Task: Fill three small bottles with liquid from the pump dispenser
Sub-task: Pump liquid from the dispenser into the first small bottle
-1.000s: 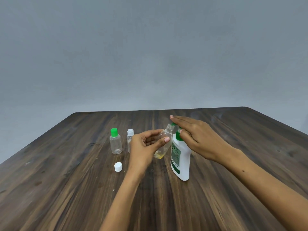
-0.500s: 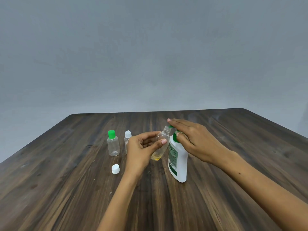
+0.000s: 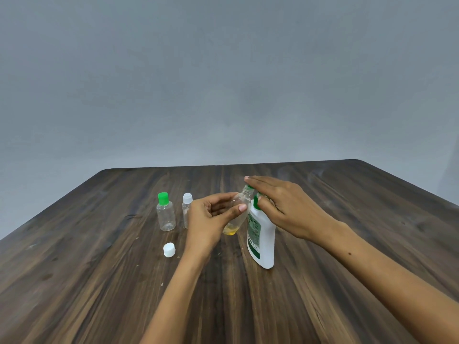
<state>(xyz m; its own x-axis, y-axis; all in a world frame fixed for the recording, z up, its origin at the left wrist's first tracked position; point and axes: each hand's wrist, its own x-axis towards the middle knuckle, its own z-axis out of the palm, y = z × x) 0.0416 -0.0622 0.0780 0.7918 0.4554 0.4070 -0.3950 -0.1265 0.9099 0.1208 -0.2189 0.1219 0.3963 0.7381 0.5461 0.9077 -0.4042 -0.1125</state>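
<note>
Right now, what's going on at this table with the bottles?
A person is filling a small clear bottle from a white pump dispenser. The left hand holds the bottle tilted, its mouth up by the spout, while the right hand rests on the green pump top. A little yellow liquid sits in the bottle's bottom. Two more small bottles, one with a green cap and one with a white cap, stand capped. A loose white cap lies on the table.

We see the white pump dispenser (image 3: 263,240) standing on the dark wooden table (image 3: 323,281). The right hand (image 3: 285,207) lies flat over its green pump top. Just left of the dispenser, the left hand (image 3: 211,219) holds a tilted clear bottle (image 3: 238,212), its open neck at the spout, yellow liquid pooled at its bottom. Further left of the dispenser stand a green-capped bottle (image 3: 166,214) and a white-capped bottle (image 3: 186,209); a loose white cap (image 3: 169,250) lies nearer us.
</note>
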